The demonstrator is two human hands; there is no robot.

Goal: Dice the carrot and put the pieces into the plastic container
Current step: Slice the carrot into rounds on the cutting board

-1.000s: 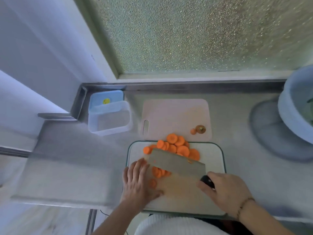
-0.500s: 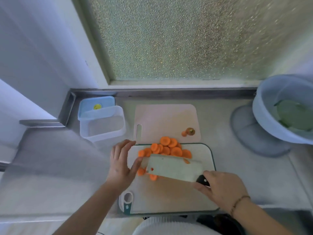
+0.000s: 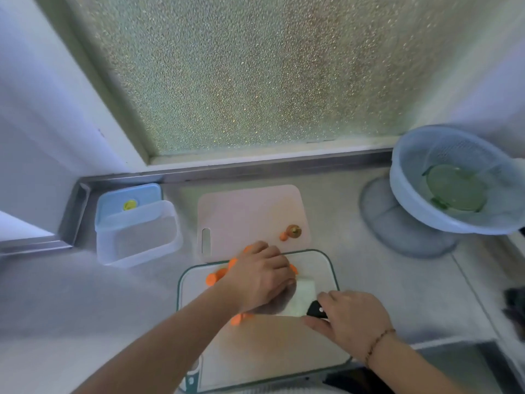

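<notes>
Orange carrot slices (image 3: 211, 278) lie on the white, green-rimmed cutting board (image 3: 324, 265); most of the pile is hidden under my left hand (image 3: 260, 277), which lies cupped over it with the thumb at the cleaver blade (image 3: 304, 294). One slice (image 3: 238, 319) sits just below that wrist. My right hand (image 3: 352, 319) grips the cleaver's black handle, and the blade lies nearly flat on the board. The clear plastic container (image 3: 136, 237) stands empty to the left of the boards, on the steel counter.
A blue lid (image 3: 129, 199) lies behind the container. A pink board (image 3: 250, 214) behind the cutting board holds the carrot end (image 3: 294, 231). A pale blue colander (image 3: 454, 180) with something green inside stands at the right. A frosted window closes the back.
My left hand moved from the board's left edge to the right, onto the carrot pile. The cleaver blade has lowered flatter on the board, next to the pile.
</notes>
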